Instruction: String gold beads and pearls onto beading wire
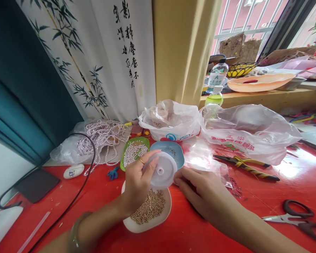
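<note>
My left hand (137,182) is closed around a clear plastic spool (162,171), holding it upright above a white dish (137,225) full of small gold beads (150,207). My right hand (200,191) rests on the red table just right of the spool, its fingertips touching the spool's edge; its fingers are curled together and what they pinch is too small to see. Behind the spool sit a green dish of white pearls (134,151) and a blue dish (173,151).
Strands of pearls (102,138) lie on a plastic bag at the back left. Two plastic bags (171,121) (247,131) stand behind the dishes. Yellow-handled pliers (249,167) and scissors (297,216) lie on the right. A black cable (81,182) and dark phone (37,184) lie on the left.
</note>
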Motion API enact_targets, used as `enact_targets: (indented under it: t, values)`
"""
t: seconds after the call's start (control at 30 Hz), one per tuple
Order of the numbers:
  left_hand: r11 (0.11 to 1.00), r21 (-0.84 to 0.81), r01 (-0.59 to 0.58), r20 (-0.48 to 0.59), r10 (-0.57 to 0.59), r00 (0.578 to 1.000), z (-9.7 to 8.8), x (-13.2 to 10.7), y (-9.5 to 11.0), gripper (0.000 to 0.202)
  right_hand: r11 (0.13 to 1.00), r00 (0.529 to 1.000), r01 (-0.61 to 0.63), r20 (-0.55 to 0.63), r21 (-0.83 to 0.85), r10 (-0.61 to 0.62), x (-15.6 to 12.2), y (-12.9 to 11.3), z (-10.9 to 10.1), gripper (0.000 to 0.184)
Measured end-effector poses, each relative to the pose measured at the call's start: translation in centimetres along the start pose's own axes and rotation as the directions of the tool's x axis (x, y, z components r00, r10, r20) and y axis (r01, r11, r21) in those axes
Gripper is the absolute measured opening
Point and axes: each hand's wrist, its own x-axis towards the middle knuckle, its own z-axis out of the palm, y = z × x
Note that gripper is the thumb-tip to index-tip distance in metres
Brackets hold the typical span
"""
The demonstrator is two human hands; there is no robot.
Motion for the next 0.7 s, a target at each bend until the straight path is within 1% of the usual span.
enact_targets:
  t: [0.07,0.13,0.17,0.2,0.23,0.3,0.37,0.4,0.47,0.5,0.53,0.57,0.6,0.67,0.7]
  values:
    - [0.986,0.085,-0.143,0.018,0.142,0.99,-0.1,-0.5,-0.4,0.026,1.0,1.0,-0.008,-0.02,0.014,0.008,-0.2,-0.2,0.8,0.023]
    - [0.947,0.13,-0.294,0.064,0.287,0.956,0.0,-1.0,-0.9,0.028,1.0,0.999,-0.004,-0.036,0.029,0.005,-0.5,-0.4,1.8,0.024]
    - [0.932,0.131,-0.339,0.088,0.329,0.94,0.0,-1.1,-1.1,0.029,0.999,0.999,-0.002,-0.037,0.033,0.003,-0.6,-0.5,2.2,0.024]
    - [0.929,0.125,-0.348,0.101,0.337,0.936,0.0,-1.2,-1.2,0.028,1.0,0.999,0.002,-0.037,0.029,-0.001,-0.7,-0.6,2.5,0.025]
    - [0.941,0.114,-0.318,0.108,0.307,0.946,0.1,-1.1,-1.3,0.028,1.0,0.999,0.012,-0.037,0.015,-0.011,-0.7,-0.7,2.6,0.025]
    - [0.982,0.074,-0.173,0.075,0.168,0.983,0.3,-0.6,-1.3,0.025,0.998,0.999,0.041,-0.018,-0.042,-0.042,-0.8,-1.0,2.1,0.025]
    - [0.999,0.033,-0.028,0.025,0.028,0.999,0.5,0.2,-1.2,0.024,0.996,0.999,0.037,0.013,-0.084,-0.036,-0.7,-1.3,0.6,0.022]
    - [1.0,0.027,0.016,0.007,-0.016,1.0,0.6,0.7,-1.1,0.024,0.998,1.0,0.009,0.025,-0.068,-0.007,-0.7,-1.4,-0.5,0.02]
    - [0.997,0.048,0.057,0.0,-0.057,0.998,1.0,1.5,-0.9,0.026,0.995,0.995,-0.103,0.004,0.016,0.103,-0.7,-1.2,-3.0,0.017]
    - [0.996,0.068,0.064,0.006,-0.064,0.998,1.1,1.8,-0.8,0.028,0.989,0.993,-0.117,-0.015,0.091,0.118,-0.7,-0.9,-4.4,0.016]
    - [0.994,0.089,0.063,0.017,-0.065,0.998,1.4,2.1,-0.7,0.029,0.978,0.992,-0.105,-0.047,0.182,0.115,-0.7,-0.6,-5.7,0.016]
    - [0.992,0.115,0.054,0.032,-0.058,0.998,1.7,2.4,-0.6,0.029,0.952,0.993,-0.079,-0.066,0.295,0.103,-0.8,-0.1,-6.9,0.017]
    - [0.988,0.148,0.038,0.047,-0.046,0.998,2.0,2.7,-0.4,0.03,0.909,0.99,-0.076,-0.074,0.409,0.117,-0.8,0.3,-8.0,0.02]
    - [0.972,0.233,-0.007,0.087,-0.013,0.996,3.0,3.4,0.0,0.031,0.793,0.985,-0.13,-0.012,0.595,0.17,-0.9,1.3,-10.0,0.022]
    - [0.959,0.282,-0.027,0.106,-0.004,0.994,3.7,3.7,0.2,0.032,0.733,0.977,-0.152,-0.009,0.663,0.211,-1.1,1.7,-10.9,0.023]
